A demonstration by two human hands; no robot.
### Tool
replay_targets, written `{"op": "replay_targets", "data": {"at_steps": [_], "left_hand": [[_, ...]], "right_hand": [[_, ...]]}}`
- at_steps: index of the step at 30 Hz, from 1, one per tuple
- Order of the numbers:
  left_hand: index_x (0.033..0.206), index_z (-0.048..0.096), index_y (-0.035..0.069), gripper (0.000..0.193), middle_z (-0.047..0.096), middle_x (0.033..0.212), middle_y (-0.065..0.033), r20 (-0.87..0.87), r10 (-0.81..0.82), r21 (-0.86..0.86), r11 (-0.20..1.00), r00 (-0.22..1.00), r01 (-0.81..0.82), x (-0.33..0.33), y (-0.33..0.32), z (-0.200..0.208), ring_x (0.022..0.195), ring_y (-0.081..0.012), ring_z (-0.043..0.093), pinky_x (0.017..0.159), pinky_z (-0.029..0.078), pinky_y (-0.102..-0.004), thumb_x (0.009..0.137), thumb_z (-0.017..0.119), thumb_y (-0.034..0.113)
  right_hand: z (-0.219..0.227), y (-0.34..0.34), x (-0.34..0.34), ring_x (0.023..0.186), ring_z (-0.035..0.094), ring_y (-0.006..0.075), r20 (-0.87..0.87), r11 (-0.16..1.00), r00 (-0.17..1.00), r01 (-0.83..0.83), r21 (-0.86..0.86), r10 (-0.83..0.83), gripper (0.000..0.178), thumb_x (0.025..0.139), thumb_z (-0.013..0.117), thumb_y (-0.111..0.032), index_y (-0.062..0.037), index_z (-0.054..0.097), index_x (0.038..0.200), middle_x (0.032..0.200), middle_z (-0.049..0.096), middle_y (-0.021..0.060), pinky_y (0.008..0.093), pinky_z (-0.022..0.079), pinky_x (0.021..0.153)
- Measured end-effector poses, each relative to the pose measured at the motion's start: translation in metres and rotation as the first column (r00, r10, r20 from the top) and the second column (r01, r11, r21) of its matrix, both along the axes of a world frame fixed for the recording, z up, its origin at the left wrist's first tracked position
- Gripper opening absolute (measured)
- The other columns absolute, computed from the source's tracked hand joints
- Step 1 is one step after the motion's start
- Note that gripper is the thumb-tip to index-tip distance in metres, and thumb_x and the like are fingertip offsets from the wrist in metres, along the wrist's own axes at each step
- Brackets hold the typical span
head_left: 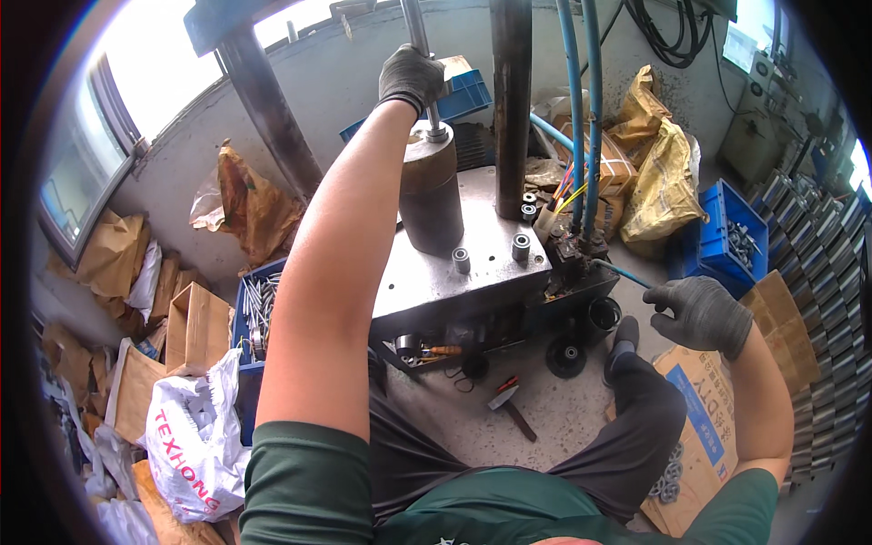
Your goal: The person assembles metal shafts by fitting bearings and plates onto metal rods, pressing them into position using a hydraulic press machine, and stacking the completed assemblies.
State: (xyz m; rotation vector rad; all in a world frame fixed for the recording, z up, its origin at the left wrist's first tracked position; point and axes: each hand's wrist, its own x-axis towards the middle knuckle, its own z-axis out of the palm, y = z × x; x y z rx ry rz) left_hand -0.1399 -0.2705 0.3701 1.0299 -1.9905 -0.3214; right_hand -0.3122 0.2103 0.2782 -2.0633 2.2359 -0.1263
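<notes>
My left hand (411, 76), in a dark grey glove, is closed around an upright steel rod (414, 25). The rod's lower end meets the top of a thick steel cylinder (431, 204), which stands on the press's flat metal plate (490, 195). On that plate, two small metal bushings (461, 262) stand near the front edge, with others by the right column. Off to the right, my gloved right hand (704, 313) is closed at the end of a thin blue lever (622, 272) coming from the machine's side. Its fingertips partly hide the lever's tip.
Dark steel columns (512, 109) and blue hoses (594, 118) rise behind the plate. A blue crate of metal rods (259, 304) stands left, a blue bin (722, 232) right. A hammer (513, 411) lies on the floor near my foot. Cardboard (704, 409) lies below my right arm.
</notes>
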Motion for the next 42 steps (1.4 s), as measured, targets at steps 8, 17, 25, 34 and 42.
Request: {"op": "replay_targets", "data": {"at_steps": [8,17,25,34,42], "left_hand": [[0.113,0.073,0.003,0.033,0.076,0.103,-0.0224,0.077,0.077,-0.013,0.997,0.994,-0.077,0.001,0.003,0.001,0.102,-0.0355,0.075,0.093,0.059,-0.0424,0.090,0.067,0.026],[0.110,0.074,0.004,0.030,0.076,0.101,-0.0227,-0.009,0.021,0.017,1.000,1.000,-0.021,0.000,0.022,0.003,0.101,-0.0363,0.075,0.093,0.058,-0.0431,0.090,0.066,0.024],[0.109,0.075,0.004,0.031,0.076,0.100,-0.0221,-0.028,0.024,0.006,1.000,0.999,-0.024,0.000,0.010,0.000,0.098,-0.0357,0.075,0.091,0.059,-0.0425,0.088,0.067,0.026],[0.112,0.074,0.004,0.032,0.076,0.105,-0.0218,0.012,-0.002,0.035,0.999,1.000,0.001,0.002,0.003,0.002,0.104,-0.0351,0.074,0.095,0.058,-0.0425,0.089,0.067,0.025],[0.114,0.073,0.004,0.034,0.076,0.107,-0.0224,0.012,0.024,0.020,1.000,1.000,-0.024,-0.001,0.007,0.002,0.105,-0.0350,0.074,0.096,0.057,-0.0422,0.089,0.068,0.027]], "right_hand": [[-0.008,0.009,-0.004,0.088,0.073,0.0343,0.011,0.996,1.000,0.008,-0.092,-0.007,0.036,0.085,0.075,-0.030,-0.0060,0.073,0.111,0.091,0.075,0.0156,0.0440,0.058,0.078],[-0.028,0.030,0.000,0.078,0.070,0.0393,0.022,0.978,0.997,0.078,-0.192,-0.075,0.027,0.079,0.067,-0.014,-0.0087,0.076,0.103,0.081,0.070,0.0202,0.0479,0.056,0.071],[-0.045,0.052,0.014,0.076,0.069,0.0397,0.080,0.976,0.988,0.143,-0.167,-0.131,0.029,0.075,0.068,-0.013,-0.0093,0.076,0.102,0.080,0.069,0.0192,0.0487,0.055,0.070],[-0.047,0.052,0.016,0.086,0.070,0.0388,0.181,0.957,0.970,0.200,-0.208,-0.163,0.027,0.078,0.066,-0.015,-0.0094,0.076,0.103,0.089,0.072,0.0189,0.0487,0.056,0.078],[-0.062,0.067,0.007,0.085,0.069,0.0384,0.010,0.984,0.999,0.043,0.174,-0.046,0.018,0.083,0.061,-0.022,-0.0072,0.071,0.086,0.085,0.069,0.0172,0.0490,0.054,0.079]]}}
